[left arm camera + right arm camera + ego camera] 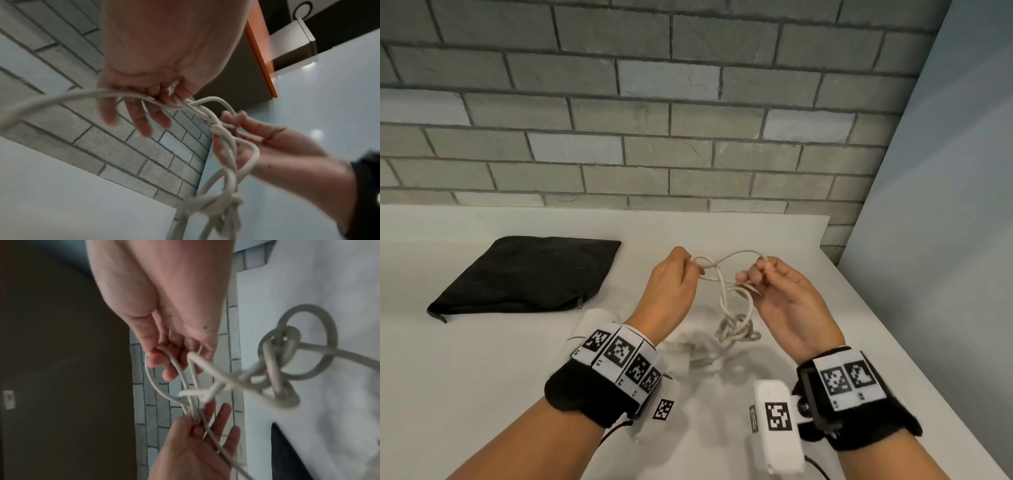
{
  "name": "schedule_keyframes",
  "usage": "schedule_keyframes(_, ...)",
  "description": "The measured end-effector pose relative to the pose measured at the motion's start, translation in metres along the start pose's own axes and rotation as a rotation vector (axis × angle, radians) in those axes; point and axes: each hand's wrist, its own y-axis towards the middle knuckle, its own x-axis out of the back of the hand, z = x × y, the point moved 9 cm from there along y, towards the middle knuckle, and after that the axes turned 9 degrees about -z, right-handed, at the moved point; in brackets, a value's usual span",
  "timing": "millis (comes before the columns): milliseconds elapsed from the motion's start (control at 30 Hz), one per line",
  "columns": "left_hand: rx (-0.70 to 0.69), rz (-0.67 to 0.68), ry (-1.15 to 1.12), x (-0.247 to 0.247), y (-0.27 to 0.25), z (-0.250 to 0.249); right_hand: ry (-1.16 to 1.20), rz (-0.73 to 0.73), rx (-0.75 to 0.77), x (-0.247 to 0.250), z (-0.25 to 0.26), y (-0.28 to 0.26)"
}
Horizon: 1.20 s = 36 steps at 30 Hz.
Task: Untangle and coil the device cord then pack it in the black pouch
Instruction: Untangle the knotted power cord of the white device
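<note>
Fingers of both hands pinch the tangled white cord above the counter.

Head view: left hand and right hand each grip a strand of the cord, a loop arching between them, the knot hanging below; the black pouch lies flat left of the fingers on the counter, a brick wall beyond. Left wrist view: fingers nip the cord. Right wrist view: fingers clasp strands, the knot to their right.

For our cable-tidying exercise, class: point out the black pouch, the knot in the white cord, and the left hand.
black pouch [527,274]: head view, middle of the flat fabric.
knot [736,330]: head view, tangled clump hanging below the hands.
left hand [671,284]: head view, back of the hand.
</note>
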Motion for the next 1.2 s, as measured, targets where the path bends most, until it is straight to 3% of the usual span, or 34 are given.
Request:
schedule_keyframes(100, -0.003, 0.017, -0.001, -0.002, -0.003, 0.001, -0.452, 0.018, 0.075, 0.000, 0.008, -0.001)
schedule_keyframes(167, -0.018, 0.021, 0.018, -0.003, -0.006, 0.004, -0.546, 0.053, 0.123, -0.002, 0.018, -0.001)
schedule_keyframes(300, 0.011, 0.013, -0.046, -0.002, -0.003, 0.003, 0.043, -0.026, 0.073, 0.015, 0.024, -0.001)
schedule_keyframes(367, 0.041, 0.027, -0.095, -0.002, 0.000, 0.000, 0.141, -0.098, 0.000, 0.023, 0.016, -0.001)
schedule_keyframes(400, 0.026, 0.031, -0.099, -0.001, 0.000, -0.003, 0.034, -0.150, -0.014, 0.028, 0.013, -0.002)
schedule_keyframes(467, -0.061, 0.040, -0.045, 0.000, -0.003, -0.013, -0.462, -0.197, 0.075, 0.034, 0.018, -0.004)
schedule_keyframes(533, -0.168, 0.063, 0.035, -0.004, -0.009, -0.023, -0.924, -0.124, 0.223, 0.023, 0.025, -0.007)
schedule_keyframes(700, -0.261, 0.103, 0.093, -0.012, -0.014, -0.041, -1.344, 0.039, 0.474, -0.009, 0.021, -0.009)
schedule_keyframes(800, -0.206, 0.135, 0.082, -0.013, -0.013, -0.036, -1.084, -0.042, 0.549, -0.014, 0.036, -0.012)
schedule_keyframes(933, -0.113, 0.122, 0.175, -0.007, -0.006, -0.005, -0.338, -0.191, 0.440, 0.009, 0.064, -0.012)
schedule_keyframes(1000, -0.067, 0.117, 0.171, -0.005, -0.005, 0.005, -0.083, -0.271, 0.360, 0.024, 0.067, -0.008)
schedule_keyframes(1100, 0.008, 0.102, 0.090, -0.003, -0.005, 0.010, 0.113, -0.340, 0.289, 0.036, 0.056, -0.006)
schedule_keyframes(1200, 0.188, 0.068, -0.102, 0.001, -0.004, 0.024, 0.289, -0.316, 0.217, 0.037, 0.044, -0.005)
